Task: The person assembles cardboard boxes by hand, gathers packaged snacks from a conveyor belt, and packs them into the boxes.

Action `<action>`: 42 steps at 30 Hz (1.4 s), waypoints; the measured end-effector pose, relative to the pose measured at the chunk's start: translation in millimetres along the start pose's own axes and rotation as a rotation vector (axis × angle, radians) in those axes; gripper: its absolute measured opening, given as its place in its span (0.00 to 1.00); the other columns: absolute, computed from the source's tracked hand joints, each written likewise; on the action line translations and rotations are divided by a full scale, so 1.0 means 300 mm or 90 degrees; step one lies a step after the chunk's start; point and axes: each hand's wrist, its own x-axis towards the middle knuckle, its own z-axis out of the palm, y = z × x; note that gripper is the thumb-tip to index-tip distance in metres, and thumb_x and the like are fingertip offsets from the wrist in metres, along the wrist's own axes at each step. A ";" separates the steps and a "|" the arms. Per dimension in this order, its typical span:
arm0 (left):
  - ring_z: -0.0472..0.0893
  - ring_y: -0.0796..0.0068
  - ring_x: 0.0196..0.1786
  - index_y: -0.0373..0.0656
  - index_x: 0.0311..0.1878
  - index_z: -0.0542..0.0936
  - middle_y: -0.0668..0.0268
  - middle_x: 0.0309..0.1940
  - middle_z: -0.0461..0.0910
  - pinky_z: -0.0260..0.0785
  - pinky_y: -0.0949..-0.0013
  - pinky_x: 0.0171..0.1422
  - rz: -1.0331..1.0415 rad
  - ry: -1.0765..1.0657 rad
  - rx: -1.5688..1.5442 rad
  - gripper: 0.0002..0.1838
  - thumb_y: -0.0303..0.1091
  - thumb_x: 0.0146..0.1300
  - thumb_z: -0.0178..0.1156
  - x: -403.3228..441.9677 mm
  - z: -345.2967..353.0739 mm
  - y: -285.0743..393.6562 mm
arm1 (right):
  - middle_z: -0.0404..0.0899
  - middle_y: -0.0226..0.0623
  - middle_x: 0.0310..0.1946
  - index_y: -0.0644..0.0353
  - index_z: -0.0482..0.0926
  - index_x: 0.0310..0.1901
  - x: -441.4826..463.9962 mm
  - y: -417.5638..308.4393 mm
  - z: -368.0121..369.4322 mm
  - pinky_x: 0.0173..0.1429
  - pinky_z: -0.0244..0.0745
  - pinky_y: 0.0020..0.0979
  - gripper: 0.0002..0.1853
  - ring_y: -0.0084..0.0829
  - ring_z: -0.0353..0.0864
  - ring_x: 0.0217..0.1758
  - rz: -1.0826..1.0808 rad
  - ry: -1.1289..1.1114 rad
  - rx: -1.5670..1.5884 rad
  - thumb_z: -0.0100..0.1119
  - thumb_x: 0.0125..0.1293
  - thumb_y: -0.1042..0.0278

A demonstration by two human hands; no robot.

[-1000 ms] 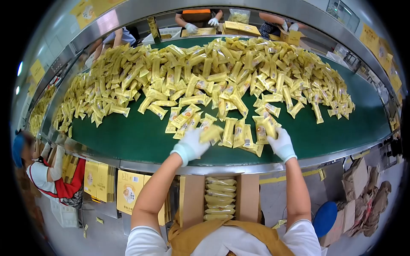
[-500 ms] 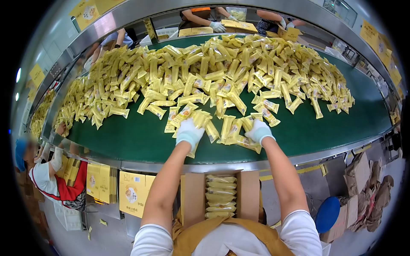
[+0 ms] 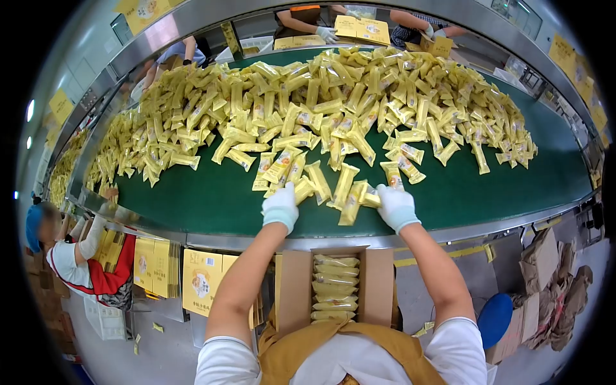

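Note:
Both my hands wear white gloves and rest at the near side of the green conveyor belt [image 3: 436, 202]. My left hand [image 3: 280, 206] is closed around a yellow snack packet [image 3: 304, 189], its fingertips partly hidden. Across from it, my right hand [image 3: 395, 206] grips the end of another yellow packet [image 3: 371, 197]. Between the hands, a loose packet [image 3: 350, 205] lies slanted against others. Beyond them rises a large heap of the same packets [image 3: 327, 96]. Below the belt edge, an open cardboard box [image 3: 295, 292] in front of my body holds a row of packets [image 3: 335, 280].
Flattened yellow cartons [image 3: 204, 282] stand at the left below the belt. A co-worker in a blue cap [image 3: 32, 228] is at far left, and other people work across the belt. A blue stool [image 3: 494, 321] and crumpled brown paper [image 3: 564, 301] are at right.
My hands have drawn slightly apart and toward me. The packets between them have shifted; one that lay beside my right hand and one below my left no longer show there.

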 end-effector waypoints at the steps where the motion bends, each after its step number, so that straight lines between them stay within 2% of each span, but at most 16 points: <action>1: 0.87 0.54 0.48 0.49 0.54 0.73 0.54 0.45 0.85 0.79 0.55 0.49 0.025 0.032 0.021 0.17 0.27 0.61 0.61 0.008 0.015 -0.035 | 0.84 0.38 0.36 0.53 0.74 0.43 -0.007 0.046 0.027 0.46 0.81 0.42 0.08 0.43 0.87 0.43 -0.015 0.061 -0.052 0.61 0.63 0.68; 3: 0.86 0.55 0.47 0.49 0.59 0.74 0.57 0.44 0.85 0.78 0.55 0.50 0.114 0.108 0.093 0.24 0.37 0.60 0.67 0.003 0.066 -0.122 | 0.81 0.34 0.30 0.51 0.74 0.38 -0.061 0.119 0.062 0.42 0.78 0.38 0.01 0.37 0.85 0.36 -0.073 0.205 -0.145 0.53 0.66 0.69; 7: 0.79 0.56 0.58 0.44 0.71 0.69 0.55 0.50 0.79 0.69 0.55 0.61 0.321 0.300 0.143 0.41 0.55 0.59 0.69 -0.112 0.127 -0.164 | 0.75 0.42 0.51 0.59 0.71 0.63 -0.207 0.130 0.062 0.62 0.70 0.44 0.34 0.43 0.74 0.58 -0.161 0.225 -0.085 0.69 0.56 0.56; 12: 0.74 0.56 0.61 0.37 0.76 0.62 0.54 0.57 0.76 0.64 0.58 0.63 0.149 0.046 0.069 0.57 0.69 0.54 0.67 -0.120 0.049 -0.104 | 0.68 0.47 0.63 0.68 0.59 0.74 -0.225 0.144 0.040 0.65 0.68 0.42 0.56 0.45 0.69 0.62 -0.073 0.068 -0.032 0.76 0.50 0.43; 16: 0.76 0.57 0.59 0.36 0.74 0.65 0.54 0.56 0.76 0.63 0.59 0.63 0.157 0.031 0.067 0.58 0.70 0.49 0.69 -0.122 0.053 -0.114 | 0.79 0.47 0.55 0.66 0.74 0.64 -0.113 0.124 -0.085 0.64 0.69 0.40 0.52 0.47 0.74 0.58 -0.026 -0.191 -0.082 0.74 0.43 0.33; 18: 0.77 0.59 0.57 0.36 0.72 0.67 0.53 0.55 0.76 0.62 0.58 0.62 0.199 0.010 0.099 0.56 0.69 0.48 0.70 -0.140 0.061 -0.124 | 0.83 0.51 0.50 0.64 0.82 0.53 -0.067 0.127 -0.134 0.63 0.71 0.41 0.46 0.52 0.76 0.56 0.013 -0.153 0.045 0.72 0.42 0.29; 20: 0.78 0.55 0.58 0.35 0.66 0.72 0.50 0.56 0.77 0.67 0.56 0.64 0.184 -0.012 -0.085 0.50 0.62 0.48 0.75 -0.131 0.038 -0.141 | 0.82 0.55 0.51 0.66 0.82 0.52 0.001 0.186 -0.088 0.64 0.73 0.43 0.48 0.55 0.77 0.57 0.011 -0.001 0.131 0.71 0.42 0.27; 22: 0.80 0.56 0.56 0.34 0.65 0.73 0.50 0.55 0.79 0.71 0.57 0.64 0.169 0.003 -0.345 0.47 0.57 0.48 0.77 -0.101 0.018 -0.173 | 0.81 0.61 0.55 0.72 0.76 0.61 0.057 0.177 -0.193 0.66 0.74 0.41 0.54 0.53 0.81 0.59 0.069 -0.051 0.395 0.77 0.41 0.32; 24: 0.83 0.71 0.45 0.32 0.62 0.74 0.57 0.48 0.84 0.78 0.67 0.53 0.071 -0.078 -0.715 0.39 0.48 0.55 0.77 0.011 -0.020 -0.191 | 0.78 0.63 0.60 0.74 0.70 0.67 0.178 0.257 -0.049 0.69 0.72 0.39 0.59 0.51 0.79 0.64 0.129 -0.055 0.427 0.78 0.41 0.34; 26: 0.84 0.70 0.46 0.31 0.63 0.74 0.57 0.49 0.84 0.78 0.66 0.52 0.142 -0.027 -0.990 0.38 0.47 0.57 0.76 0.094 -0.100 -0.148 | 0.76 0.64 0.63 0.77 0.66 0.70 0.219 0.268 0.015 0.70 0.71 0.36 0.63 0.50 0.77 0.67 0.156 -0.110 0.434 0.78 0.41 0.33; 28: 0.84 0.70 0.46 0.30 0.63 0.74 0.57 0.50 0.84 0.79 0.65 0.51 0.073 -0.112 -0.999 0.38 0.47 0.58 0.75 0.184 -0.183 -0.127 | 0.75 0.63 0.64 0.77 0.68 0.68 0.213 0.236 0.019 0.71 0.70 0.35 0.62 0.50 0.77 0.67 0.175 -0.125 0.351 0.76 0.41 0.30; 30: 0.84 0.66 0.52 0.27 0.68 0.70 0.52 0.56 0.81 0.77 0.65 0.56 0.007 -0.155 -0.749 0.48 0.58 0.57 0.73 0.298 -0.156 -0.133 | 0.77 0.61 0.62 0.75 0.72 0.65 0.205 0.216 -0.013 0.70 0.72 0.35 0.61 0.49 0.79 0.66 0.167 -0.195 0.276 0.72 0.41 0.26; 34: 0.85 0.63 0.43 0.25 0.70 0.68 0.46 0.56 0.80 0.77 0.65 0.40 -0.061 -0.224 -0.270 0.59 0.66 0.46 0.74 0.394 -0.133 -0.066 | 0.81 0.55 0.55 0.67 0.79 0.58 0.145 0.204 -0.011 0.69 0.69 0.39 0.53 0.50 0.78 0.62 0.009 -0.176 0.080 0.69 0.41 0.23; 36: 0.82 0.54 0.59 0.30 0.68 0.72 0.47 0.58 0.82 0.71 0.58 0.65 -0.016 -0.226 -0.266 0.61 0.77 0.43 0.67 0.313 -0.149 -0.028 | 0.77 0.50 0.55 0.63 0.79 0.59 0.062 0.166 -0.019 0.71 0.66 0.42 0.50 0.50 0.72 0.64 -0.056 -0.098 0.044 0.72 0.41 0.29; 40: 0.76 0.56 0.66 0.34 0.67 0.73 0.50 0.64 0.75 0.68 0.60 0.70 0.106 -0.009 -0.021 0.59 0.73 0.41 0.71 0.222 -0.088 -0.041 | 0.73 0.50 0.58 0.61 0.76 0.61 -0.026 0.179 0.013 0.73 0.62 0.46 0.49 0.52 0.69 0.65 -0.127 -0.005 0.092 0.75 0.40 0.35; 42: 0.72 0.55 0.70 0.34 0.68 0.72 0.49 0.66 0.72 0.63 0.59 0.74 0.108 -0.032 -0.093 0.57 0.68 0.41 0.74 0.124 -0.153 -0.050 | 0.72 0.50 0.60 0.60 0.76 0.61 -0.055 0.187 0.026 0.73 0.61 0.48 0.48 0.52 0.69 0.65 -0.130 0.015 0.119 0.75 0.40 0.35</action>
